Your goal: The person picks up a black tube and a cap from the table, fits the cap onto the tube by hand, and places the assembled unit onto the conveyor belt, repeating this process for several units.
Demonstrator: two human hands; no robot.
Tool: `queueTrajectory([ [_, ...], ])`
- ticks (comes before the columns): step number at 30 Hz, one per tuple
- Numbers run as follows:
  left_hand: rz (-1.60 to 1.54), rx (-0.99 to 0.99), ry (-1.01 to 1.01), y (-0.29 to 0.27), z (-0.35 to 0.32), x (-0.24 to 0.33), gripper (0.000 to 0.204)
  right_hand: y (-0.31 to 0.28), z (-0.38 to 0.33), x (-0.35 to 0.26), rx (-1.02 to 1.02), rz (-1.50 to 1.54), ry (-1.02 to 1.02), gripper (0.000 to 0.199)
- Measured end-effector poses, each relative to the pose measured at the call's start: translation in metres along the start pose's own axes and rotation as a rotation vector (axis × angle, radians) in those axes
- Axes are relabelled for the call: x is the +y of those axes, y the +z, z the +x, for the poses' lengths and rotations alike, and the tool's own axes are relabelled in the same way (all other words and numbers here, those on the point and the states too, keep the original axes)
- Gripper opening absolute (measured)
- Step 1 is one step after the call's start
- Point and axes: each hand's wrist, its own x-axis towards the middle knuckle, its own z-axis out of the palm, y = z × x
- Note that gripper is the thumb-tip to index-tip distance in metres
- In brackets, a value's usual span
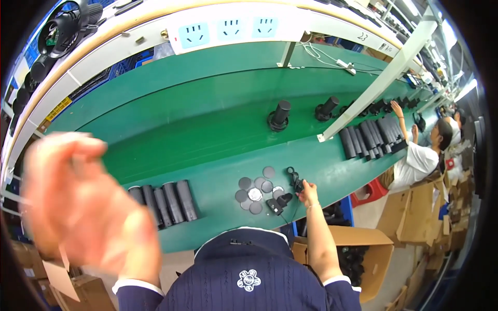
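My left hand (pixel 88 202) is raised close to the camera on the left, smeared by motion; its fingers cannot be made out clearly, and I see no object in it. Over the front part of the green workbench (pixel 228 228), my right hand (pixel 308 194) is closed on a black plastic part (pixel 295 181) with a small ring at its far end. Just left of it lies another small black part (pixel 277 205). Several round black discs (pixel 245 183) are spread beside these, one (pixel 254 194) with a shiny silver face.
Black tubes (pixel 184 199) lie side by side at the left; more tubes (pixel 368 137) lie at the right near a seated co-worker (pixel 417 158). Black upright assemblies (pixel 280 116) stand farther back. A white post (pixel 378 75) rises from the bench. An open cardboard box (pixel 381 264) holds black parts below.
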Motion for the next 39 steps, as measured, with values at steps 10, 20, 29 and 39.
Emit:
queueTrajectory([
  [10, -0.591, -0.851, -1.219, 0.126, -0.248, -0.062, 0.014, -0.010, -0.073, -0.010, -0.320, 0.519, -0.313, 0.029],
  [20, -0.758, -0.990, -1.663, 0.177, -0.313, -0.061, 0.017, -0.005, -0.115, -0.018, -0.198, 0.338, -0.656, 0.045],
  [29, -0.742, -0.877, -1.763, 0.160, -0.319, -0.072, 0.017, 0.002, -0.125, -0.021, 0.061, -0.057, -0.847, 0.047],
  [39, -0.614, -0.952, -1.701, 0.036, -0.303, -0.069, 0.018, -0.091, -0.093, -0.014, 0.151, 0.256, -0.573, 0.035],
])
